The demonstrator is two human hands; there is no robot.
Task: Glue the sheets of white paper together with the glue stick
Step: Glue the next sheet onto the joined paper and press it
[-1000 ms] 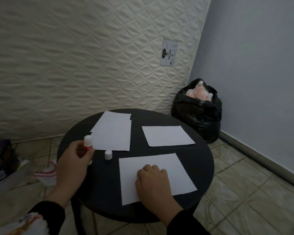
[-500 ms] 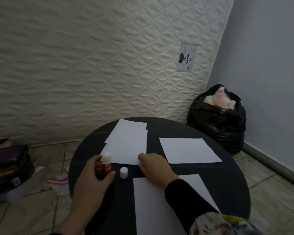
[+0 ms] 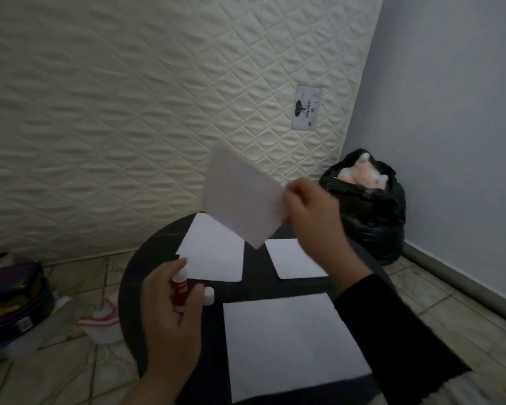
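Note:
My right hand [image 3: 313, 217] pinches the right edge of a white sheet [image 3: 240, 200] and holds it tilted in the air above the round black table [image 3: 132, 276]. My left hand [image 3: 170, 323] grips the uncapped red glue stick [image 3: 180, 286] upright at the table's left side. Its white cap [image 3: 209, 295] stands on the table just right of it. Three more white sheets lie flat: one at the back left [image 3: 216, 255], one at the back right [image 3: 295, 261], and a large one at the front [image 3: 289, 340].
A quilted white mattress [image 3: 158, 112] leans against the wall behind the table. A stuffed black rubbish bag [image 3: 368, 211] sits in the corner at the right. Bags and clutter [image 3: 12, 299] lie on the tiled floor to the left.
My right hand left the front sheet, reached to the back-left stack, and has lifted its top sheet into the air. My left hand keeps holding the glue stick.

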